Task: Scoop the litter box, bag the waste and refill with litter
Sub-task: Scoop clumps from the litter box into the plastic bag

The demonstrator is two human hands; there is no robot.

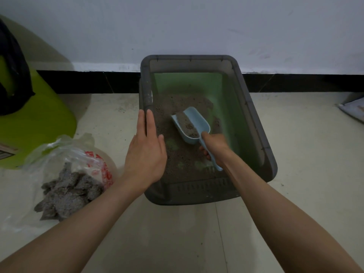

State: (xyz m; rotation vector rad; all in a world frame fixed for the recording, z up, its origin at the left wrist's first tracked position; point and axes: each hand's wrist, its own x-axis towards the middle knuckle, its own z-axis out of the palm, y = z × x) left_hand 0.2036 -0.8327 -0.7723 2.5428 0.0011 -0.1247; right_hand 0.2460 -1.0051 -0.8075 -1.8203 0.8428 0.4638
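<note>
A grey litter box (256, 123) with a green inner tray stands on the floor against the wall. Brown litter (177, 160) covers its near half, thin enough that green shows through. My right hand (215, 146) grips the handle of a light blue scoop (199, 120), which holds some litter and hovers over the box's middle. My left hand (145, 154) rests flat on the box's left rim, fingers together. To the left, a clear plastic bag (78, 160) with red print lies open on the floor and holds grey clumps of waste (65, 194).
A lime-green bin (39, 119) lined with a black bag stands at the far left. Part of a pale sack (354, 109) shows at the right edge. The floor is light tile, with a black skirting along the white wall.
</note>
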